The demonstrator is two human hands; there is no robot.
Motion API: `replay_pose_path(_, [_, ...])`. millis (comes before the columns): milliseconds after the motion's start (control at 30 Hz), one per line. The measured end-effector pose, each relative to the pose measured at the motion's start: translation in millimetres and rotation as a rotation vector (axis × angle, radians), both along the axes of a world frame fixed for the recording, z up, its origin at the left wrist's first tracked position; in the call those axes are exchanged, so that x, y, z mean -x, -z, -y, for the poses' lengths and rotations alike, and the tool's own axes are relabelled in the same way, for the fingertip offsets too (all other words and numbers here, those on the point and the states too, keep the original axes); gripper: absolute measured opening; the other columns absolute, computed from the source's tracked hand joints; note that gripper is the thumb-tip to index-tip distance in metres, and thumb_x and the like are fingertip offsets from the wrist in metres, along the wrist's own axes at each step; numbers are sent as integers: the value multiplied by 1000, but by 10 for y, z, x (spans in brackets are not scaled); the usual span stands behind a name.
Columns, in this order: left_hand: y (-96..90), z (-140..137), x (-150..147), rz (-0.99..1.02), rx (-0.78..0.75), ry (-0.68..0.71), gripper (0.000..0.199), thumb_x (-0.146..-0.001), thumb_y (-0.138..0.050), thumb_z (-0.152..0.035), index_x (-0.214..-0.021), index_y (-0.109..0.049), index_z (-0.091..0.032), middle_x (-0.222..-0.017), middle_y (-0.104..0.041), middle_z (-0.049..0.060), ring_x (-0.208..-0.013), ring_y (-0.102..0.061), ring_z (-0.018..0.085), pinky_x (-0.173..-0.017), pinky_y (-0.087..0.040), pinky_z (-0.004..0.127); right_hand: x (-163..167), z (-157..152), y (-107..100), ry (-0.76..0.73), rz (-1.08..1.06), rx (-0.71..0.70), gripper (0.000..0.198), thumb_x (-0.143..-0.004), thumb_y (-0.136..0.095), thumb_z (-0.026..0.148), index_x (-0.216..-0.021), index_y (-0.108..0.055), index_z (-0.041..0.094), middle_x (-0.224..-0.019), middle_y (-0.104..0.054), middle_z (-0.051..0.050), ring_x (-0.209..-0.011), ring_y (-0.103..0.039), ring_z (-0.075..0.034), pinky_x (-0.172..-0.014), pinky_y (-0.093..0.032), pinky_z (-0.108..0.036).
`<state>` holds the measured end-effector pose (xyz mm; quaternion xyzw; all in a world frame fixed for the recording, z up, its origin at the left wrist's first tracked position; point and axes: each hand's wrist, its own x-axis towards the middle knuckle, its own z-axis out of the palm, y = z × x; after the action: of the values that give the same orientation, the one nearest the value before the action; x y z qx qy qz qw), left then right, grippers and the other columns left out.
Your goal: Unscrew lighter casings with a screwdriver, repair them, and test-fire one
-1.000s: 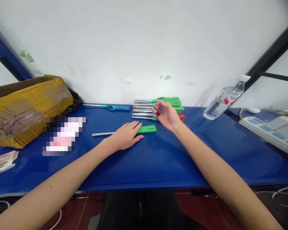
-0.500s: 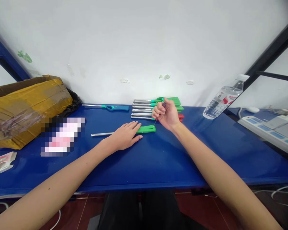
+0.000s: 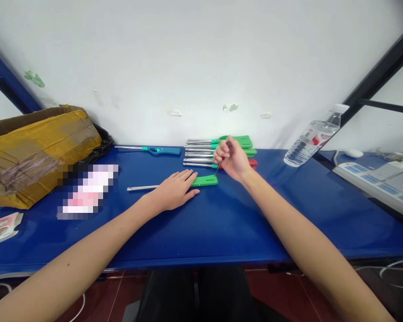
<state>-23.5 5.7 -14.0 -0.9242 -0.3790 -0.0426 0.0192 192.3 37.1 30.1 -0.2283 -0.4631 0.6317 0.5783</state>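
My left hand [image 3: 177,191] lies flat across a green long-necked gas lighter [image 3: 207,180], pressing it against the blue table. The lighter's metal tube points left, and part of its body is hidden under the palm. My right hand [image 3: 235,162] is closed around a screwdriver [image 3: 216,171]. Its thin shaft slants down to the right end of the green handle, while its grip is mostly hidden in my fingers. Just behind that hand, several green and red lighters [image 3: 242,141] lie in a row, tubes to the left.
A blue lighter [image 3: 164,151] lies along the wall. On the left are a taped cardboard box [image 3: 43,152], a blurred-out pink-and-white item [image 3: 87,192] and a torn card piece [image 3: 2,228]. A water bottle [image 3: 312,138] and a power strip [image 3: 372,179] are on the right.
My right hand has rotated slightly around the screwdriver, and less of its grip shows. My left hand and the green lighter have stayed put.
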Motion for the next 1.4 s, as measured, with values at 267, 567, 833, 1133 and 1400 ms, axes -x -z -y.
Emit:
replay_pose_path(267, [-12,7,-7,-26,2,-7,62,-102,-32,-48,-149,-35,-7,-153,-38,20,-142,-36,32,-115,-31,46,-63,-56,81,97,-34,-40,45,-80,-66,49,-54,-43,20,-57,-41,3,-55,-46,-11,-51,-42,-23])
replay_pose_path(567, [8,-9,11,-13,-10,0,61,-102,-31,-48,-148,-36,-8,-152,-39,19,-141,-38,31,-114,-31,44,-56,-20,56,122,-121,-5,31,-70,-82,41,-67,-59,20,-70,-51,3,-63,-49,-9,-54,-44,-23])
replay_pose_path(833, [16,-13,1,-9,-8,2,61,-102,-35,-47,-148,-37,-6,-152,-39,21,-141,-38,32,-114,-32,46,9,9,11,5,-127,83,39,-87,-60,59,-73,-56,22,-50,-27,8,-45,-34,-9,-49,-38,-23])
replay_pose_path(1133, [16,-10,4,-36,-13,-5,62,-102,-32,-48,-148,-36,-6,-152,-38,19,-141,-37,32,-115,-32,45,27,36,7,33,-116,73,33,-87,-64,49,-72,-50,23,-57,-40,6,-52,-42,-10,-52,-42,-23])
replay_pose_path(1400, [39,-26,17,19,-7,2,61,-102,-33,-49,-147,-38,-8,-152,-40,20,-141,-38,32,-114,-32,46,49,14,18,50,-124,74,54,-88,-57,59,-56,-36,21,-48,-26,7,-44,-32,-9,-49,-40,-22])
